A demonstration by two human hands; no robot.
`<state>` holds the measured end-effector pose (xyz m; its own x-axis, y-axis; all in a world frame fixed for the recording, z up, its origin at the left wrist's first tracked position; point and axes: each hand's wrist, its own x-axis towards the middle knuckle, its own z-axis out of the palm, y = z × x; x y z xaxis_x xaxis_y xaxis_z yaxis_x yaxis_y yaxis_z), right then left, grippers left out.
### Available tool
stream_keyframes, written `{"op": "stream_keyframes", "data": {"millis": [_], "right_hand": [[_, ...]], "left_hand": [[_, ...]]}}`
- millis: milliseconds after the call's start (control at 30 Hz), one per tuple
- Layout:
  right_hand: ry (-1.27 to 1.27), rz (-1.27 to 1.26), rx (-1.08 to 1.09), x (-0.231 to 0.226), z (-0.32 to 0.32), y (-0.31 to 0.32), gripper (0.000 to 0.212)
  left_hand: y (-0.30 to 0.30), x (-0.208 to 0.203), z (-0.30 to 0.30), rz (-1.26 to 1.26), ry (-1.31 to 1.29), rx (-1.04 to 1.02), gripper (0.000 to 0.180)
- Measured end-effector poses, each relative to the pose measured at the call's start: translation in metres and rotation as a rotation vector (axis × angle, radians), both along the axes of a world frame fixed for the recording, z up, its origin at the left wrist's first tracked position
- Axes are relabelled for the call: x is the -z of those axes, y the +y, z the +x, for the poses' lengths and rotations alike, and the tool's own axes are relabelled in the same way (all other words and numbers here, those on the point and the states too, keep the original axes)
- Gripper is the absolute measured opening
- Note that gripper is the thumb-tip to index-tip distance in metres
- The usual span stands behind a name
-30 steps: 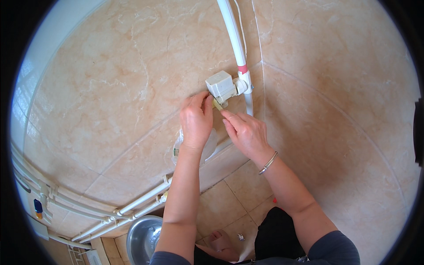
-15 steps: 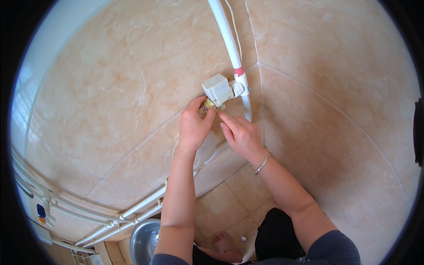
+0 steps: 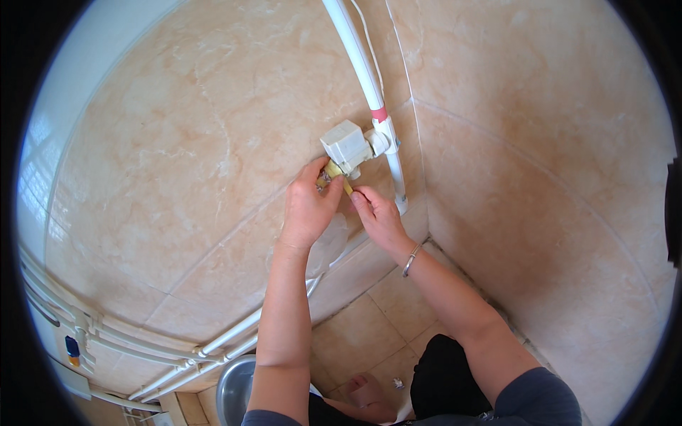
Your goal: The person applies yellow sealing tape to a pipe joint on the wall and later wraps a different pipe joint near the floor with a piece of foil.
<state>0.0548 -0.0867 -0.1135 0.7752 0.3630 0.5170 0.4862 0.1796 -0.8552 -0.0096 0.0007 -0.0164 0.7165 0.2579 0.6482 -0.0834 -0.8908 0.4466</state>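
Observation:
A white box-shaped unit (image 3: 347, 145) juts out from a side branch of the upright white pipe (image 3: 353, 47), near the wall corner. Just below the box, my left hand (image 3: 310, 206) is closed round a yellowish fitting (image 3: 332, 170), thumb and fingers on either side. Part of that fitting is hidden by the fingers. A narrow yellow strip (image 3: 347, 187) runs down from it to my right hand (image 3: 380, 218), whose thumb and forefinger pinch its lower end. What the strip is made of, I cannot tell.
White pipes (image 3: 234, 331) run low along the left wall. A metal basin (image 3: 235, 392) sits on the floor by my left forearm. A thin white cable (image 3: 369, 41) follows the upright pipe. A small crumpled scrap (image 3: 398, 383) lies on the tiles.
My right hand has drawn slightly down from the fitting and now pinches the yellow strip, which shows between the hands. My left hand keeps its hold on the fitting.

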Motion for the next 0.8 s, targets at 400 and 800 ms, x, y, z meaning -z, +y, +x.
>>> {"op": "stream_keyframes", "data": {"millis": [400,800], "right_hand": [[-0.003,-0.07,0.152,-0.009,0.004,0.019,0.02],[0.076,-0.169,0.018,-0.015,0.006,0.022,0.03]], "left_hand": [[-0.001,0.002,0.005,0.245,-0.058,-0.029,0.034],[-0.007,-0.002,0.005,0.382,0.102,-0.186,0.031]]}}
